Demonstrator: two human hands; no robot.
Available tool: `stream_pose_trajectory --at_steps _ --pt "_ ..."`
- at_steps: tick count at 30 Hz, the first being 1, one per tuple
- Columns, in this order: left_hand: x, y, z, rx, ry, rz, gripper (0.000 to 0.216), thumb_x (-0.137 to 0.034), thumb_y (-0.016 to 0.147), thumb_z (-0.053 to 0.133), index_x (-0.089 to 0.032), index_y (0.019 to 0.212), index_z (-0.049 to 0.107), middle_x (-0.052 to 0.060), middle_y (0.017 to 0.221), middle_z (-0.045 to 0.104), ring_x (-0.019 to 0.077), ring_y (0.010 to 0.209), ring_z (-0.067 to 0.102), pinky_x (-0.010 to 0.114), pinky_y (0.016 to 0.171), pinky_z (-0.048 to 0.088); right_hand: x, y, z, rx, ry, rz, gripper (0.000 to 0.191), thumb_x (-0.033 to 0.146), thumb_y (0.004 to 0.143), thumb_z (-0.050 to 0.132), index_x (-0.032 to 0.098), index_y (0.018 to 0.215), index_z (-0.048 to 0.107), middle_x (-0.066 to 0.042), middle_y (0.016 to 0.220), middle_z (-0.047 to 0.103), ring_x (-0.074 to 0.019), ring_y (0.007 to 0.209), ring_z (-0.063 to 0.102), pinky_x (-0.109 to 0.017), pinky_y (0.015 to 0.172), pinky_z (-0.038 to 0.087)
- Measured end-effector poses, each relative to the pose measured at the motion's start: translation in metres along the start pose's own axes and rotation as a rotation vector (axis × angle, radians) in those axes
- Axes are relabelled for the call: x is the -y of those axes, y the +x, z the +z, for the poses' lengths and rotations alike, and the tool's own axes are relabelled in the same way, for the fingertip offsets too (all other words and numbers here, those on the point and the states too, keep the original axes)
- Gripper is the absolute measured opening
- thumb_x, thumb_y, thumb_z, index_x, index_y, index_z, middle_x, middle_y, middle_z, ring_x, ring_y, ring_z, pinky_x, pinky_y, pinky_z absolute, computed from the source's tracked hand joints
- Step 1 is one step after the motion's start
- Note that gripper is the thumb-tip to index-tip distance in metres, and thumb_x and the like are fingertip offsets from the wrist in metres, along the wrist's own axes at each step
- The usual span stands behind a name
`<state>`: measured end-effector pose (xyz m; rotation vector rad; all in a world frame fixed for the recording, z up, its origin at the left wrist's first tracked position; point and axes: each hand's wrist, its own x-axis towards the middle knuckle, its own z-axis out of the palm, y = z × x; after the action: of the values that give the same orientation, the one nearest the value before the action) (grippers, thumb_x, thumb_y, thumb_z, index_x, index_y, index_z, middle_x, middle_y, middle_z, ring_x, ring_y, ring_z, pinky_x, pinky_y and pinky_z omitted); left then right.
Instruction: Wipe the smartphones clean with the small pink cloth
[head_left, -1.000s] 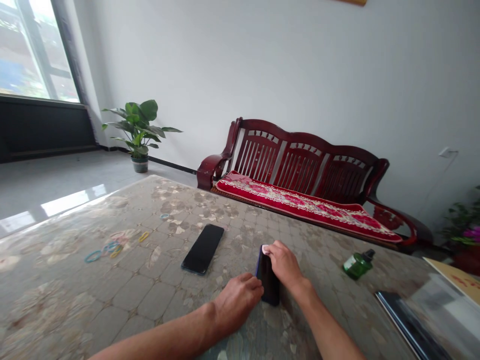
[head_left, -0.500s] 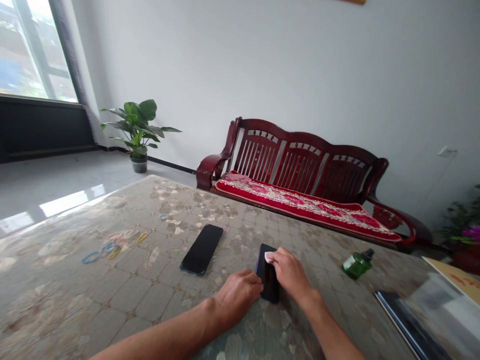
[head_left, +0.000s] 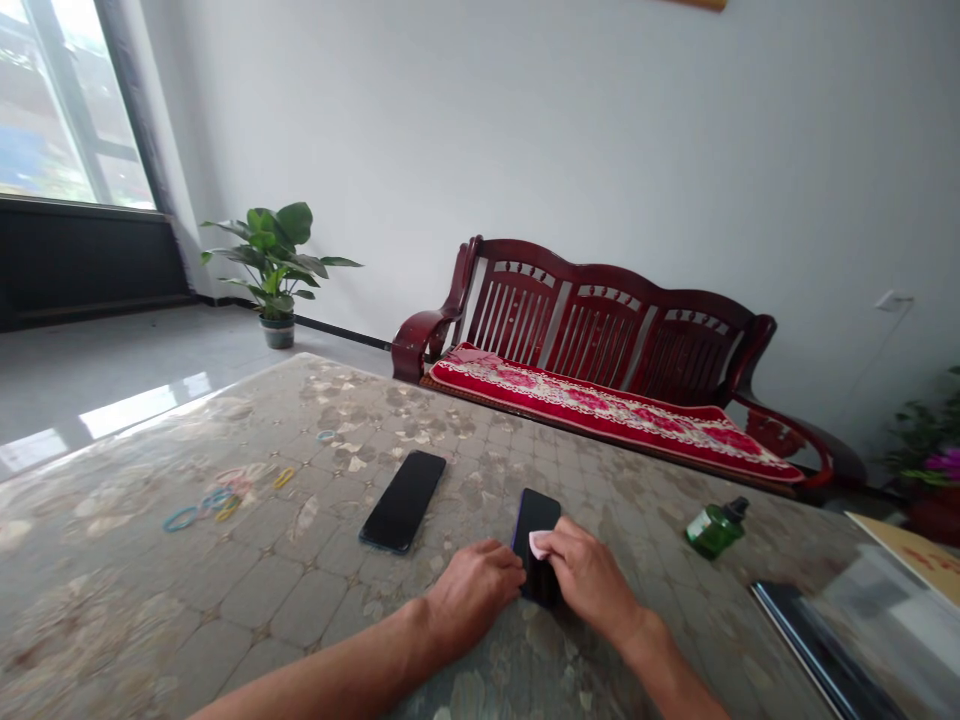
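Head view: right hand has a small white pad pinched between thumb and fingers, pad on the dark screen of the near phone. That phone is on the table, in front of the person, between the two hands, long side pointing roughly away from them. Left hand is at the phone's left edge, fingertips touching; can't tell if it's clasping the phone or just bracing it (fingers are curled, edge contact partly hidden).

Second phone: screen dark, lies left of the near phone and farther out than the left hand, apart from both hands. Loose coloured bands farther left, blue and yellow among them, some overlapping. Green bottle with a black top stands to the right, clear of the right hand. Dark flat item at lower right, can't tell what it is. Beyond the table: wooden bench with a red patterned cover, and a potted plant to the left.
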<state>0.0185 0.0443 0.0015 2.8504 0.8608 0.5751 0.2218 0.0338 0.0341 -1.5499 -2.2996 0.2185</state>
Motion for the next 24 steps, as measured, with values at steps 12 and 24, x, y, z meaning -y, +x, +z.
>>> stream_pose_trajectory --at_steps 12,24 --pt "0.004 0.001 -0.001 0.024 -0.090 -0.101 0.013 -0.019 0.095 0.057 -0.019 0.087 0.067 0.001 0.093 0.070 0.0170 0.089 0.064 0.026 0.082 0.049 -0.006 0.037 0.009 -0.051 -0.092 0.050 0.031 0.008 0.089 0.045 0.025 0.087 0.070 -0.001 0.086 0.061 -0.0137 0.083 0.060 -0.021 0.073 0.039" --pt "0.009 -0.001 0.006 -0.006 -0.124 -0.105 0.011 -0.023 0.095 0.059 -0.021 0.092 0.069 0.000 0.093 0.070 0.0166 0.089 0.064 0.024 0.080 0.048 -0.014 0.071 0.012 -0.099 -0.181 0.146 0.031 0.010 0.091 0.045 0.025 0.090 0.071 -0.003 0.089 0.063 -0.0152 0.085 0.060 -0.022 0.071 0.037"
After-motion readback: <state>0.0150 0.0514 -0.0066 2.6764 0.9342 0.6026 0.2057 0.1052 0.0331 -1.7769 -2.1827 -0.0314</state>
